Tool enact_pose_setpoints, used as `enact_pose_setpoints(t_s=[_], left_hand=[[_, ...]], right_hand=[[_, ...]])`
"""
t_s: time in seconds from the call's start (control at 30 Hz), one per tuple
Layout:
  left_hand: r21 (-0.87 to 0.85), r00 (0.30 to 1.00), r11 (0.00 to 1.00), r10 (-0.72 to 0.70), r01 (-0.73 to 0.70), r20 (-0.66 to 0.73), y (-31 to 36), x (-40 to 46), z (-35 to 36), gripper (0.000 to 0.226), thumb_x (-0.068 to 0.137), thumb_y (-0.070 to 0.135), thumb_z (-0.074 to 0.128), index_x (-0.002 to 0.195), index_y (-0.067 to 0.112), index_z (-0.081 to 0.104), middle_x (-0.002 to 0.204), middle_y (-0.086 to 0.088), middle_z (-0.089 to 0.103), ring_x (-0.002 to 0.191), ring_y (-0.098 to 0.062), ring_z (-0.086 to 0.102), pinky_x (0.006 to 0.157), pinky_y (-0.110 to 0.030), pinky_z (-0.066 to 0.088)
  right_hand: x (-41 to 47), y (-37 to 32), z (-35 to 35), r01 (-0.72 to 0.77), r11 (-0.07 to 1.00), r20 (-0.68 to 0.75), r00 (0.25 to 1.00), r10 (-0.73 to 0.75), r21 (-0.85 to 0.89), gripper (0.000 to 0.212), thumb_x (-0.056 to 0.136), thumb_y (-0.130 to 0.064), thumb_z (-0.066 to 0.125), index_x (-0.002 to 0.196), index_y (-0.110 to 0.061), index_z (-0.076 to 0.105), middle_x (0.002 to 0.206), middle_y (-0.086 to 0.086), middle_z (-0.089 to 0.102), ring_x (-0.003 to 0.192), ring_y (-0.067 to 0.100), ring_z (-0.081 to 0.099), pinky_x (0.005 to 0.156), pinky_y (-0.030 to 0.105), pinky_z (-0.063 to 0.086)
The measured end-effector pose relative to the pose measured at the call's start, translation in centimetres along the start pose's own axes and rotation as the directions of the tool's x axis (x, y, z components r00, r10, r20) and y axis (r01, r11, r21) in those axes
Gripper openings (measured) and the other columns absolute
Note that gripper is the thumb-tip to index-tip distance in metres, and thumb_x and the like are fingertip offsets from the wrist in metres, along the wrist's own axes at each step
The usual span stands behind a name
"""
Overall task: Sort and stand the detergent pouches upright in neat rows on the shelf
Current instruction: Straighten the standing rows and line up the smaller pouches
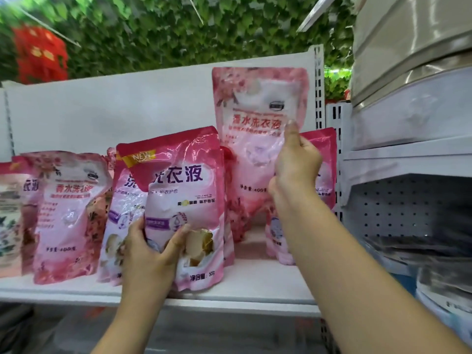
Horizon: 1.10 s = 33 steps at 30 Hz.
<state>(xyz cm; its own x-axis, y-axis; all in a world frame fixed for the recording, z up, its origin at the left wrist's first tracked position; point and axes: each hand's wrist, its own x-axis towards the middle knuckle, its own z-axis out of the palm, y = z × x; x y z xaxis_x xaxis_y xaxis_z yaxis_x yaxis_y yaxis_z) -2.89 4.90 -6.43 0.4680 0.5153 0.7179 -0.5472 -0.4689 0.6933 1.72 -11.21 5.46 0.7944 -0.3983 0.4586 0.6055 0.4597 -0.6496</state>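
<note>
Both forearms reach toward the shelf [255,279]. Left hand [150,251] at 7 o'clock pinches a dark-pink pouch [178,200] standing at the shelf's front edge. Right hand [296,162] at 2 o'clock grips a pale-pink pouch [258,129], lifted above the row.

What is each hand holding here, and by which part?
Left hand grips the NEW-labelled pouch by its lower left edge. Right hand holds the pale pink pouch by its right edge, lifted.
</note>
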Motion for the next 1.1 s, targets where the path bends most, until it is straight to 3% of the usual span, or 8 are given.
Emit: enact_pose_setpoints(t_s=[0.13, 0.27, 0.43, 0.57, 0.67, 0.73, 0.9, 1.1], left_hand=[[0.002, 1.0, 1.0, -0.022, 0.022, 0.009, 0.0, 0.0, -0.1, 0.058, 0.075, 0.027, 0.07, 0.123, 0.006, 0.044, 0.1, -0.003, 0.055, 0.091, -0.02, 0.054, 0.08, -0.03, 0.038], [0.001, 0.999, 0.999, -0.048, 0.048, 0.021, 0.0, 0.1, -0.1, 0.057, 0.076, 0.03, 0.068, 0.122, 0.005, 0.046, 0.102, -0.005, 0.058, 0.093, -0.022, 0.056, 0.08, -0.032, 0.04], [0.019, 0.999, 0.999, -0.028, 0.027, 0.046, 0.7, -0.5, 0.3, 0.057, 0.082, 0.027, 0.064, 0.127, 0.003, 0.04, 0.105, -0.004, 0.052, 0.093, -0.017, 0.048, 0.078, -0.029, 0.035], [0.069, 0.997, 0.998, -0.014, 0.009, 0.073, 1.1, -0.8, 0.4, 0.06, 0.083, 0.028, 0.062, 0.13, 0.001, 0.035, 0.106, -0.007, 0.049, 0.095, -0.019, 0.046, 0.078, -0.03, 0.034], [0.091, 0.996, 0.995, -0.036, 0.029, 0.08, 1.0, -0.6, 0.4, 0.065, 0.082, 0.03, 0.062, 0.132, 0.002, 0.032, 0.11, -0.009, 0.051, 0.098, -0.022, 0.048, 0.082, -0.032, 0.036], [0.115, 0.993, 0.992, -0.061, 0.049, 0.1, 0.9, -0.4, 0.4, 0.072, 0.078, 0.037, 0.061, 0.134, 0.003, 0.029, 0.12, -0.014, 0.051, 0.105, -0.028, 0.051, 0.086, -0.035, 0.039], [0.178, 0.966, 0.978, -0.144, 0.106, 0.215, 1.9, -1.1, 0.5, 0.114, 0.057, 0.059, 0.076, 0.139, 0.009, 0.015, 0.119, -0.008, 0.043, 0.105, -0.024, 0.047, 0.086, -0.032, 0.035], [0.402, 0.961, 0.911, -0.183, 0.086, 0.209, 1.5, -0.4, 2.9, 0.093, 0.072, 0.038, 0.071, 0.136, 0.004, 0.013, 0.131, -0.024, 0.043, 0.113, -0.037, 0.049, 0.089, -0.037, 0.04]], right_hand=[[0.9, -4.6, -2.1, 0.075, 0.989, -0.059, 0.996, -0.068, 0.125, 0.03, 0.09, -0.03, 0.056, 0.064, -0.015, 0.054, 0.066, -0.001, 0.064, 0.069, 0.02, 0.066, 0.065, 0.032, 0.058], [0.6, -7.2, -5.8, 0.152, 0.977, -0.044, 0.988, -0.147, 0.149, 0.026, 0.087, -0.02, 0.062, 0.063, -0.012, 0.058, 0.05, -0.005, 0.066, 0.055, 0.011, 0.067, 0.059, 0.029, 0.058], [-0.4, -4.6, -9.6, -0.016, 1.0, -0.035, 0.999, 0.016, -0.01, 0.022, 0.088, -0.018, 0.06, 0.067, -0.012, 0.062, 0.055, 0.0, 0.068, 0.051, 0.014, 0.067, 0.049, 0.028, 0.056], [-0.4, -2.0, -11.0, -0.097, 0.99, -0.094, 0.992, 0.087, -0.101, 0.025, 0.091, -0.023, 0.057, 0.067, -0.014, 0.062, 0.096, 0.025, 0.068, 0.075, 0.026, 0.062, 0.079, 0.046, 0.055], [-0.3, -1.7, -11.9, -0.075, 0.962, -0.003, 0.997, 0.077, -0.264, 0.028, 0.087, -0.041, 0.058, 0.094, -0.014, 0.064, 0.11, 0.021, 0.065, 0.098, 0.033, 0.064, 0.092, 0.049, 0.048], [-1.6, -1.3, -12.8, -0.042, 0.896, 0.152, 0.981, 0.121, -0.442, 0.057, 0.075, -0.054, 0.063, 0.121, -0.021, 0.053, 0.118, 0.003, 0.063, 0.106, 0.024, 0.06, 0.097, 0.046, 0.044], [-3.2, -0.1, -14.4, -0.16, 0.881, 0.296, 0.902, 0.313, -0.445, 0.062, 0.054, -0.047, 0.07, 0.112, -0.027, 0.058, 0.1, -0.005, 0.07, 0.093, 0.02, 0.066, 0.087, 0.041, 0.051], [-2.7, 0.4, -14.7, -0.127, 0.898, 0.305, 0.913, 0.272, -0.421, 0.041, 0.058, -0.047, 0.067, 0.093, -0.027, 0.062, 0.083, -0.005, 0.074, 0.078, 0.017, 0.071, 0.075, 0.037, 0.054]])
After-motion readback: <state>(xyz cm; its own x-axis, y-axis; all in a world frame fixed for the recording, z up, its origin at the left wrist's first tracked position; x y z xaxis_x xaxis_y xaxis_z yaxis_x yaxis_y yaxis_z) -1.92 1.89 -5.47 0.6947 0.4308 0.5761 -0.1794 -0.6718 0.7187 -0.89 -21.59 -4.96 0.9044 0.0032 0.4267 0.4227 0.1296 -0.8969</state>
